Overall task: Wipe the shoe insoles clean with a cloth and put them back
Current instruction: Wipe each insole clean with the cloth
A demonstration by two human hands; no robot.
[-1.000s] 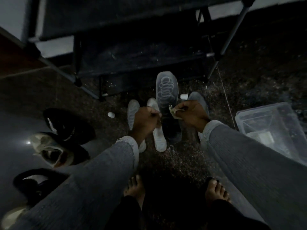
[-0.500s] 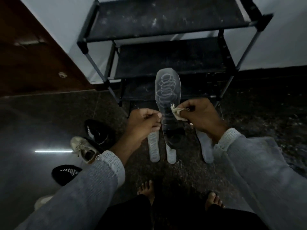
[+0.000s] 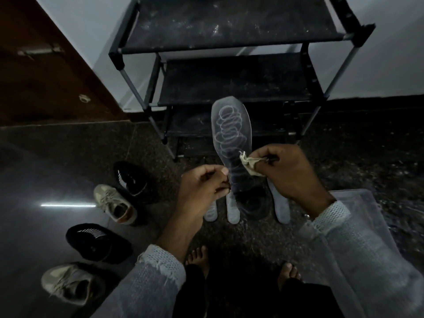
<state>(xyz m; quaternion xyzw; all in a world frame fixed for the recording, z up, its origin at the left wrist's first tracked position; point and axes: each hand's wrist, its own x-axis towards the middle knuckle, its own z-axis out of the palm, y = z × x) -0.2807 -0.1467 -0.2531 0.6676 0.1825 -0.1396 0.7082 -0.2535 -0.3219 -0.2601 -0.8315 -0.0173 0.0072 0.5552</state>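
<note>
Holding a grey insole (image 3: 231, 138) upright in the air, the left hand (image 3: 202, 187) pinches its lower edge with curled fingers, its grip closed tight on that edge, toe end up in front of the shoe rack (image 3: 229, 65). The insole shows a pale looping scribble pattern on the face toward the camera. Right hand (image 3: 289, 173) has its grip curled round a small crumpled beige cloth (image 3: 250, 162), the cloth touching the insole's right edge about midway down. Three more insoles lie flat on the floor (image 3: 68, 157) below the hands: two pale ones (image 3: 232, 210) side by side just right of the left wrist, one greyer one (image 3: 281, 205) under the right wrist. A dark shoe (image 3: 252, 203) sits between them, mostly hidden by the held insole. To the left on the floor: a black shoe (image 3: 132, 177), a beige sneaker (image 3: 114, 204) just beside it, another black shoe (image 3: 96, 242) nearer, and a second beige sneaker (image 3: 66, 283) nearest. Clear plastic container (image 3: 367, 216) on the floor at right, partly behind the right sleeve. Bare feet (image 3: 198, 258) at bottom centre. Brown door (image 3: 46, 72) upper left. Scene is dim.
</note>
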